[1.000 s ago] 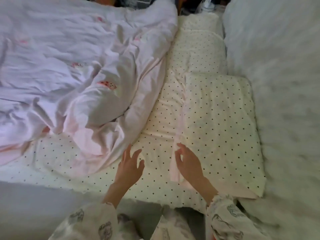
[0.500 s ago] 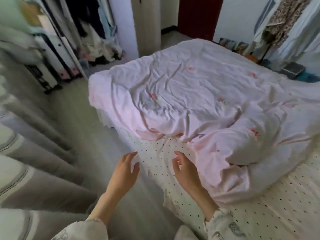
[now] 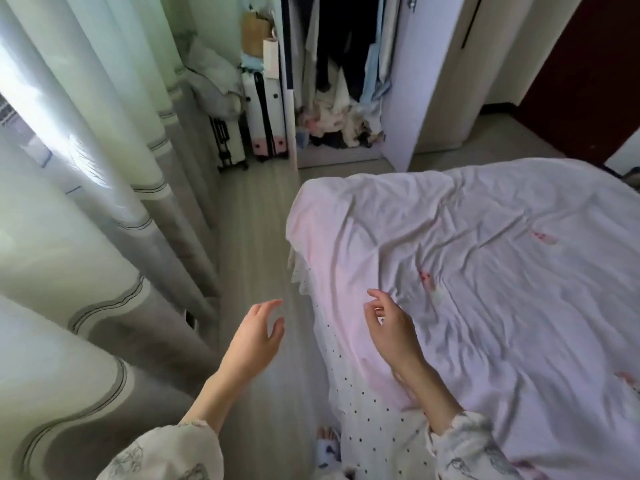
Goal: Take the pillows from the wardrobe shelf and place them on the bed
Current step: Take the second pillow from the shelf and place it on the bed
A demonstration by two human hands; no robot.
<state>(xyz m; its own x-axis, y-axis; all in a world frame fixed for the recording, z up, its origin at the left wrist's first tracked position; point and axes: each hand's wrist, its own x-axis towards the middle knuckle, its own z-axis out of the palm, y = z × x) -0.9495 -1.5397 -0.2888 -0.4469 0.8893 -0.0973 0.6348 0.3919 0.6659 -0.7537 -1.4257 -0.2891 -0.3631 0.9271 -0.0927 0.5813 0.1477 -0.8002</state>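
The open wardrobe [image 3: 346,81] stands at the far end of the room, with hanging clothes and a heap of garments at its bottom; no pillow shows in it. The bed [image 3: 485,271] fills the right side under a crumpled pale pink duvet, with a dotted sheet along its near edge. My left hand [image 3: 258,336] hovers over the floor beside the bed, fingers spread and empty. My right hand [image 3: 393,323] hangs above the duvet's edge, fingers loosely curled and holding nothing.
Long pale curtains [image 3: 86,220] run down the left side. A white suitcase [image 3: 265,116] and a smaller case [image 3: 228,140] stand by the wardrobe's left door. A strip of wooden floor [image 3: 256,220] leads from me to the wardrobe. A dark red door [image 3: 588,64] is at the far right.
The view has swung left, from the dotted pillows at the bed's head to the wardrobe and curtains. Both hands stay empty in front of me.
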